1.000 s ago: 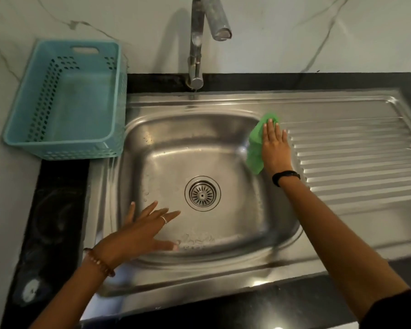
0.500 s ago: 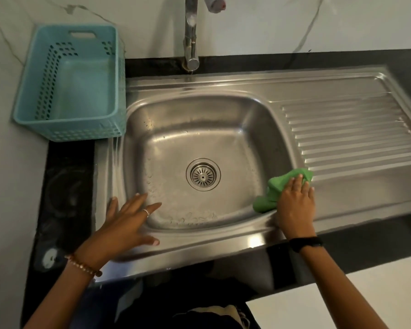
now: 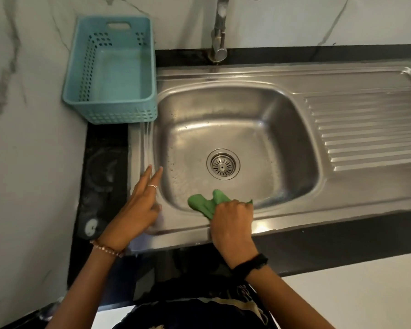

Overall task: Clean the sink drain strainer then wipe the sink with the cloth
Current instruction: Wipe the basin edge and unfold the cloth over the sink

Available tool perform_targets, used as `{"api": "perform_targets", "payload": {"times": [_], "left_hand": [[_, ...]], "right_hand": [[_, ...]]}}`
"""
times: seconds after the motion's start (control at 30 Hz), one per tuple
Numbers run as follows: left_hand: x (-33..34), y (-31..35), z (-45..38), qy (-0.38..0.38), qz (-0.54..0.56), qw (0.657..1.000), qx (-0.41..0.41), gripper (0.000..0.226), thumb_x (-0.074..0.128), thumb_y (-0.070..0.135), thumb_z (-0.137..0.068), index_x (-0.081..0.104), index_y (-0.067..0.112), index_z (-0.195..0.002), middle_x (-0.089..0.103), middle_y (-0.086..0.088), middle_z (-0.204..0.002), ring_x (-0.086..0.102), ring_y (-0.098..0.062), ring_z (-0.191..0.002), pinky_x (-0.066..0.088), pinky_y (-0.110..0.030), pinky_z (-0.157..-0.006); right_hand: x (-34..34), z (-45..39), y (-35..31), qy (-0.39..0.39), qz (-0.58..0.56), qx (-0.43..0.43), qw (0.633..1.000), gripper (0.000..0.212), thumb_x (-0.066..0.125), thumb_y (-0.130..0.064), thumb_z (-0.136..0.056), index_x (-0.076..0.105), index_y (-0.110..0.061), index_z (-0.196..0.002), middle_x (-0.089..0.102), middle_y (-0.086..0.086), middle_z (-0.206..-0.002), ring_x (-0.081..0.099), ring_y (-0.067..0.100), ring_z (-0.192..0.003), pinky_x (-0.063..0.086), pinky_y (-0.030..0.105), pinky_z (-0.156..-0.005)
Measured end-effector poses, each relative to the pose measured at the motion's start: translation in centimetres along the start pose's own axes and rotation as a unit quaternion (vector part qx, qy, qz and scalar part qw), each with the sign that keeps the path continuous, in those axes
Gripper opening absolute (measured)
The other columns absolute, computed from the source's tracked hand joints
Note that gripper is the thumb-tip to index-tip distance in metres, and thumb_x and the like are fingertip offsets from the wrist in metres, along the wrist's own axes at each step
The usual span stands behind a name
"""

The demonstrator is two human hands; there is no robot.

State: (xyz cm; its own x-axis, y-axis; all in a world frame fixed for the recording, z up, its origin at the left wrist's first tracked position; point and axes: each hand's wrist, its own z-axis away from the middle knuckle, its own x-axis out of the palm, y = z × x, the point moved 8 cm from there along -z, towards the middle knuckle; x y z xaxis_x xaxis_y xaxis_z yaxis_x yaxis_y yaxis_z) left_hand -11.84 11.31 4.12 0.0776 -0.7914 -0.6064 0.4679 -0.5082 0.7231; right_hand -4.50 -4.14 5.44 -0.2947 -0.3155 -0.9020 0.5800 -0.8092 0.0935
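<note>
The stainless steel sink point(image 3: 282, 110) fills the middle of the view, and the round drain strainer point(image 3: 222, 164) sits in place at the bottom of the basin. My right hand point(image 3: 233, 224) presses a crumpled green cloth point(image 3: 205, 201) against the near rim of the basin, just in front of the strainer. My left hand point(image 3: 138, 210) lies flat on the sink's front left corner with its fingers spread and nothing in it.
A light blue perforated plastic basket point(image 3: 112, 105) stands on the counter left of the sink. The tap point(image 3: 220, 36) rises behind the basin. A ribbed draining board point(image 3: 370, 131) extends to the right. Black countertop point(image 3: 330, 245) borders the sink's front edge.
My right hand has swept the green cloth from the basin's right rim down and leftward along the near rim. My left hand stayed near the front left corner.
</note>
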Motion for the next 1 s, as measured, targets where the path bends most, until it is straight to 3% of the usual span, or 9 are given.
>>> {"api": "perform_targets", "payload": {"times": [0.13, 0.33, 0.43, 0.5, 0.57, 0.63, 0.83, 0.9, 1.0], "left_hand": [[-1.8, 0.1, 0.3, 0.078, 0.052, 0.996, 0.006, 0.074, 0.036, -0.021, -0.08, 0.021, 0.013, -0.144, 0.016, -0.009, -0.154, 0.016, -0.015, -0.142, 0.008, -0.014, -0.11], [-3.4, -1.0, 1.3, 0.165, 0.198, 0.966, -0.009, 0.054, 0.038, -0.013, -0.088, 0.04, 0.013, -0.136, 0.043, -0.006, -0.141, 0.04, -0.016, -0.13, 0.028, -0.029, -0.113], [-4.4, -0.7, 1.9, 0.22, 0.244, 0.945, 0.005, 0.044, 0.042, -0.006, -0.091, 0.048, 0.021, -0.125, 0.055, 0.007, -0.123, 0.053, 0.005, -0.109, 0.036, -0.003, -0.093], [-4.8, -0.5, 2.2, 0.251, 0.281, 0.926, 0.005, 0.036, 0.045, 0.001, -0.092, 0.053, 0.026, -0.117, 0.059, 0.01, -0.115, 0.056, 0.012, -0.098, 0.038, 0.0, -0.088], [-4.3, -0.7, 1.5, 0.254, 0.332, 0.908, -0.024, 0.027, 0.047, 0.011, -0.093, 0.058, 0.029, -0.11, 0.061, 0.003, -0.117, 0.056, -0.001, -0.107, 0.04, -0.016, -0.1], [-3.3, 0.4, 0.3, 0.239, 0.402, 0.882, -0.05, 0.019, 0.047, 0.016, -0.094, 0.06, 0.029, -0.102, 0.061, -0.004, -0.121, 0.054, -0.014, -0.115, 0.038, -0.03, -0.103], [0.6, 6.1, -3.8, 0.103, 0.638, 0.756, -0.104, 0.038, 0.029, 0.032, -0.099, 0.052, 0.009, -0.118, 0.058, -0.01, -0.117, 0.054, -0.025, -0.111, 0.053, -0.029, -0.087], [3.0, 8.7, -4.5, 0.0, 0.709, 0.696, -0.112, 0.061, 0.025, 0.05, -0.094, 0.045, 0.006, -0.131, 0.045, -0.016, -0.139, 0.043, -0.032, -0.126, 0.035, -0.045, -0.108], [6.0, 13.3, -4.4, -0.109, 0.73, 0.671, -0.066, 0.078, 0.025, 0.066, -0.084, 0.045, 0.009, -0.133, 0.05, -0.015, -0.137, 0.053, -0.031, -0.119, 0.043, -0.046, -0.099]], "right_hand": [[-2.0, 0.1, -6.0, 0.019, -0.096, -0.07, 0.993, 0.022, 0.041, -0.019, -0.09, 0.062, -0.011, -0.091, 0.068, 0.01, -0.095, 0.062, 0.026, -0.088, 0.033, 0.04, -0.085], [-3.7, -4.2, -7.3, -0.031, -0.372, -0.055, 0.926, 0.029, 0.04, -0.024, -0.09, 0.047, -0.011, -0.065, 0.054, 0.01, -0.07, 0.055, 0.032, -0.074, 0.042, 0.036, -0.07], [-5.0, -5.8, -4.3, 0.002, -0.47, -0.018, 0.882, 0.038, 0.04, -0.02, -0.09, 0.034, -0.018, -0.053, 0.037, -0.004, -0.054, 0.036, 0.017, -0.051, 0.027, 0.027, -0.05], [-6.2, -6.0, -1.7, 0.031, -0.515, -0.002, 0.857, 0.033, 0.039, -0.019, -0.091, 0.048, -0.018, -0.059, 0.05, 0.0, -0.058, 0.045, 0.018, -0.053, 0.034, 0.03, -0.049], [-6.8, -6.0, 0.7, 0.03, -0.629, 0.016, 0.777, 0.028, 0.037, -0.019, -0.092, 0.061, -0.016, -0.08, 0.068, 0.014, -0.085, 0.064, 0.029, -0.076, 0.054, 0.039, -0.067], [-7.3, -5.7, 2.5, -0.004, -0.75, 0.01, 0.661, 0.028, 0.033, -0.018, -0.094, 0.061, -0.015, -0.095, 0.067, 0.017, -0.109, 0.066, 0.027, -0.094, 0.055, 0.038, -0.084], [-10.8, -3.4, 5.2, -0.082, -0.922, -0.112, 0.361, 0.033, 0.045, -0.018, -0.076, 0.063, -0.01, -0.102, 0.074, 0.005, -0.094, 0.07, 0.019, -0.085, 0.056, 0.033, -0.079], [-10.6, -3.0, 6.3, -0.075, -0.928, -0.089, 0.354, 0.032, 0.053, -0.026, -0.069, 0.07, -0.01, -0.091, 0.073, 0.007, -0.083, 0.069, 0.021, -0.071, 0.057, 0.029, -0.065], [-9.0, -3.3, 7.9, -0.063, -0.926, -0.034, 0.37, 0.034, 0.056, -0.037, -0.071, 0.069, -0.01, -0.087, 0.068, 0.007, -0.072, 0.062, 0.022, -0.06, 0.049, 0.028, -0.059]]}}
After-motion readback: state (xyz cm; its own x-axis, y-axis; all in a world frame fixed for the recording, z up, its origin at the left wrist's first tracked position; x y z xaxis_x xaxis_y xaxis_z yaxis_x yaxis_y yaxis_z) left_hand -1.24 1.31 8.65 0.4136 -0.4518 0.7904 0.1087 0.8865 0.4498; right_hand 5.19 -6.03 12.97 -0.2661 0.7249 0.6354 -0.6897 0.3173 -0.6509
